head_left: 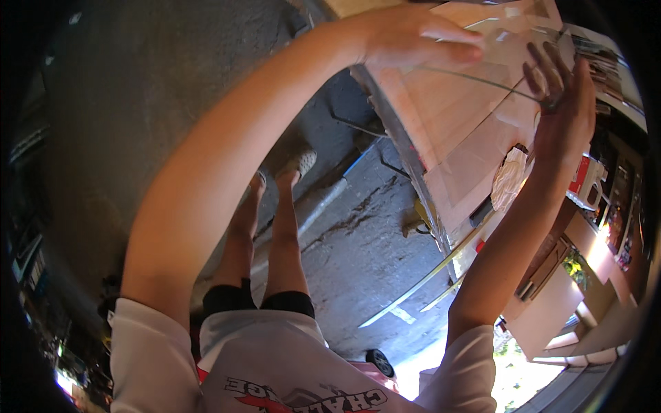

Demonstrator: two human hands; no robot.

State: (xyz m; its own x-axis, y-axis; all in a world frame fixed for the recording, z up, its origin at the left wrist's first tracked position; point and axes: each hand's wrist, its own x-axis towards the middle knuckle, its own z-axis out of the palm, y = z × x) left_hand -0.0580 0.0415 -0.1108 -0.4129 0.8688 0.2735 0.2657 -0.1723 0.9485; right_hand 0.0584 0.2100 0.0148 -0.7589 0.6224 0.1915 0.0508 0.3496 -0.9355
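Note:
My left hand [413,38] reaches over the worktable at the top, with its fingers stretched out and pointing right above clear glass. My right hand [566,89] is at the right end of a clear glass pane [475,81], whose long thin edge slants from near my left hand to my right palm. Several right fingers look darker, as if seen through the pane; they are spread against it. Whether my left hand touches the pane, I cannot tell. Beneath lie other clear sheets on the pinkish-brown tabletop [451,168].
A cream cloth glove or rag [509,177] lies on the table near my right forearm, beside a dark object. Long thin yellowish strips [413,292] jut past the table's near corner. Brown boards [544,313] and a red-and-white container [587,182] stand at the right.

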